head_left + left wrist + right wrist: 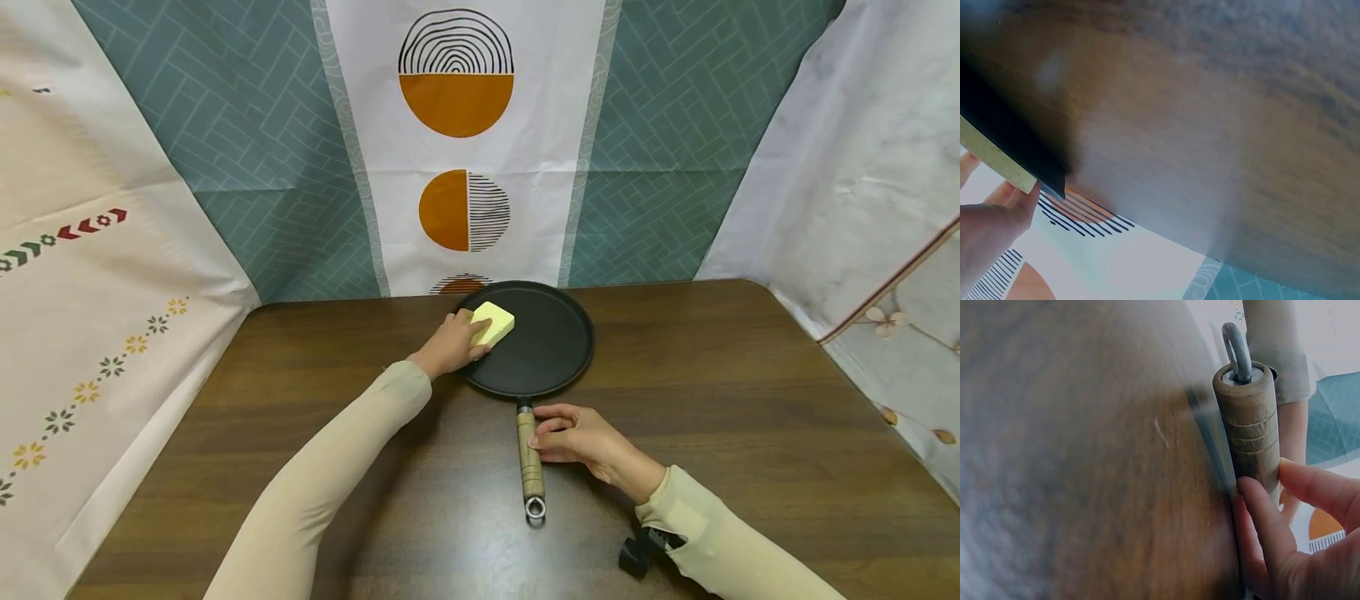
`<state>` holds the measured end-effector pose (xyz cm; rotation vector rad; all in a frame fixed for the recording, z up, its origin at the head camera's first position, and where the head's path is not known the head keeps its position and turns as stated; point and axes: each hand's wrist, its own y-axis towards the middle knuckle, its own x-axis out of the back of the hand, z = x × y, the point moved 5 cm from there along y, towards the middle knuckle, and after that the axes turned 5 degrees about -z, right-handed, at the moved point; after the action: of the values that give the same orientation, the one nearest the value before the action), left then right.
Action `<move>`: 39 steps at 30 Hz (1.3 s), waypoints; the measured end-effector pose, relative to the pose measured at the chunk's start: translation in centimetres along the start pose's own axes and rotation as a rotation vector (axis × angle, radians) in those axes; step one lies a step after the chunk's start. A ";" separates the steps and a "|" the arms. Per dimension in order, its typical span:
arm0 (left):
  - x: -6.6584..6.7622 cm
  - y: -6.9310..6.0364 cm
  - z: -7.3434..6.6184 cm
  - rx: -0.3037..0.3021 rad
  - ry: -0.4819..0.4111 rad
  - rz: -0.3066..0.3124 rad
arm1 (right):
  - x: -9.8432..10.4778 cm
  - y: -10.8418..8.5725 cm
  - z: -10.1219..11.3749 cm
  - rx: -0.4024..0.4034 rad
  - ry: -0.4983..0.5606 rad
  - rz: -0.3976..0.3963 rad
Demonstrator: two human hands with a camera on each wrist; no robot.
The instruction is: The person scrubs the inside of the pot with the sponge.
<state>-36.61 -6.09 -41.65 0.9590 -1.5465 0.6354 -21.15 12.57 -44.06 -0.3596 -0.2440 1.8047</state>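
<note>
At the left part of a flat, round, black pan (551, 337), the left hand (448, 345) has its grip clamped on a pale yellow, block-shaped sponge (497, 320), which touches the smooth disc. More to the right, over the brown wood-grained surface (675, 358), the right hand (592, 443) pinches the grooved, cylindrical wooden handle (531, 475), ended with a metal ring (535, 500).

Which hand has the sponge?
The left hand: it grips the sponge on the pan, while the right hand holds the handle.
</note>
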 end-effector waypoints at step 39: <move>-0.3 -2.9 -4.1 0.047 -0.042 -0.057 | 0.0 0.2 0.0 -0.009 -0.002 0.008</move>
<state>-31.92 -4.15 -41.41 1.0539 -1.5420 0.6169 -21.30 12.51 -44.17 -0.3658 -0.2525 1.8121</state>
